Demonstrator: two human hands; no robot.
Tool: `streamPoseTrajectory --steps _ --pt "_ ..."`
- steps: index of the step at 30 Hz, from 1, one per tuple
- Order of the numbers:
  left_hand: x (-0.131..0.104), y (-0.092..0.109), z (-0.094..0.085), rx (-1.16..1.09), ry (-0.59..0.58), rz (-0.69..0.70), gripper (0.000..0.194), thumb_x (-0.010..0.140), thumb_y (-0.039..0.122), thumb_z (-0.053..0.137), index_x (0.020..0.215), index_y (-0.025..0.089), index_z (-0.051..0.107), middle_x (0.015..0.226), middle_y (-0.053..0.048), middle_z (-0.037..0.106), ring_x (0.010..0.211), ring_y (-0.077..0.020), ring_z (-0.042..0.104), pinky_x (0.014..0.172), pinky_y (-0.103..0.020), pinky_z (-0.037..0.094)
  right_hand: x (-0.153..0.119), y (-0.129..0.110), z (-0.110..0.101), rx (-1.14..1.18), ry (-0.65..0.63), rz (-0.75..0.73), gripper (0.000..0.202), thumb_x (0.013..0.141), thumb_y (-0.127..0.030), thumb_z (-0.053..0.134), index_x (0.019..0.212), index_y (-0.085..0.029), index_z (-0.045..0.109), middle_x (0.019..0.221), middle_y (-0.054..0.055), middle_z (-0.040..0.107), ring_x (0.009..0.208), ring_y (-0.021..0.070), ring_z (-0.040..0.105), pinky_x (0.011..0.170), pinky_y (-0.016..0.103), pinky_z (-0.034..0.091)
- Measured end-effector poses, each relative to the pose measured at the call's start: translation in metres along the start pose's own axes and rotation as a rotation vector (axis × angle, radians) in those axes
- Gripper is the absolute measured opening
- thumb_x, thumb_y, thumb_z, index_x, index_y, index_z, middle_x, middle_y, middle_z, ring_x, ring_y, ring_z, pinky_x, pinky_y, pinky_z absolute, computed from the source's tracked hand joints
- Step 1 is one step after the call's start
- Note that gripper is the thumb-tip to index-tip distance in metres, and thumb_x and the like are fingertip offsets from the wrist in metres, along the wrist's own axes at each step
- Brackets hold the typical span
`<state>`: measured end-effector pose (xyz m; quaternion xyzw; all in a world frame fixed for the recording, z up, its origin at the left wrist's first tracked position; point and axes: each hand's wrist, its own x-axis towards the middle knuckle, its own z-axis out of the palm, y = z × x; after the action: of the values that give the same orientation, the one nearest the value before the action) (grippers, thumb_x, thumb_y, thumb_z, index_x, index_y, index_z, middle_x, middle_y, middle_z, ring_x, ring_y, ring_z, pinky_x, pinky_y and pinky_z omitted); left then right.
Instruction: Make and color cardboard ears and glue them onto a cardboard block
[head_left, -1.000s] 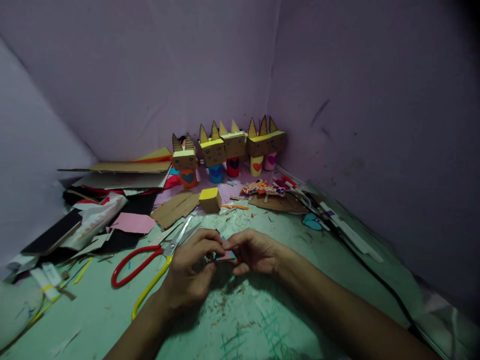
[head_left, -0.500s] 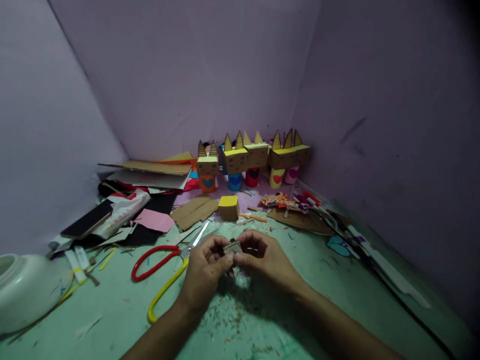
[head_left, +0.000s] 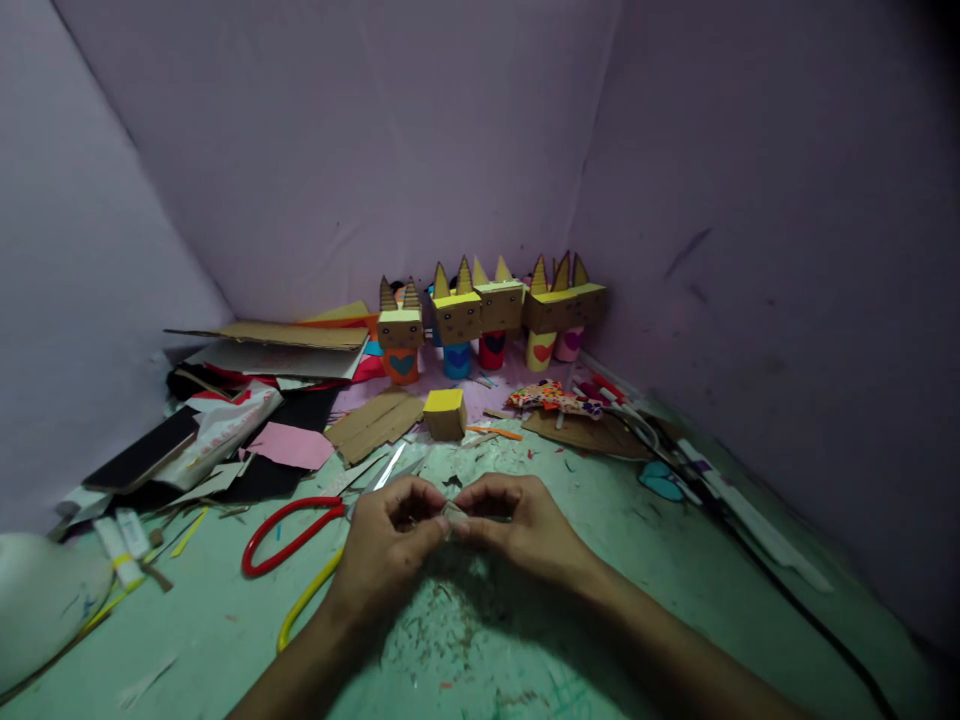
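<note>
Between my fingertips, a small piece of cardboard [head_left: 452,514] is pinched from both sides above the green table [head_left: 465,640]. My left hand [head_left: 394,535] grips its left side, and my right hand [head_left: 517,525] grips its right. Fingers cover much of the piece. Scissors [head_left: 330,507] with one red and one yellow handle lie beside my left hand, partly behind it. A cardboard cube [head_left: 445,415] with a yellow top stands just beyond my hands, near a flat cardboard scrap [head_left: 376,422].
Several cardboard figures [head_left: 457,318] with pointed ears stand along the back wall. Cardboard and paper sheets [head_left: 289,350] are piled at left, above a white rounded container [head_left: 45,600]. A black cable [head_left: 787,575] runs down the right side. Scraps litter the tabletop.
The piece has been turned in my fingers and shows less of its surface now. My hands have drawn slightly closer together. The whole view has shifted, moving the scene a little left.
</note>
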<state>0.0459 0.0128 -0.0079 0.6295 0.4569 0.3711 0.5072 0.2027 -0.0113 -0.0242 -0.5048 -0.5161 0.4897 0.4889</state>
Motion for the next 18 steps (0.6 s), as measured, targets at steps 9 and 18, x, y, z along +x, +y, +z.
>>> streamPoseTrajectory --steps 9,18 --pt "0.0021 -0.0083 0.0061 -0.377 0.158 -0.036 0.024 0.059 0.025 0.073 0.075 0.014 0.058 0.061 0.003 0.055 0.05 -0.0075 0.047 0.047 -0.018 0.038 0.0015 0.0007 0.0025 0.246 0.033 0.058 0.035 0.054 -0.032 0.076 0.08 -0.014 0.061 0.066 0.001 0.06 0.053 0.0114 0.053 0.048 0.025 0.043" --pt "-0.0031 -0.0031 0.0061 -0.073 0.084 0.049 0.027 0.06 0.033 0.07 0.08 0.015 0.066 0.066 -0.002 0.063 0.062 -0.0164 0.056 0.055 -0.023 0.042 0.0018 -0.004 0.0034 0.18 0.1 0.06 0.014 0.053 -0.018 0.069 0.064 -0.016 0.062 0.049 -0.002 0.055 0.043 0.0099 0.048 0.042 0.024 0.039"
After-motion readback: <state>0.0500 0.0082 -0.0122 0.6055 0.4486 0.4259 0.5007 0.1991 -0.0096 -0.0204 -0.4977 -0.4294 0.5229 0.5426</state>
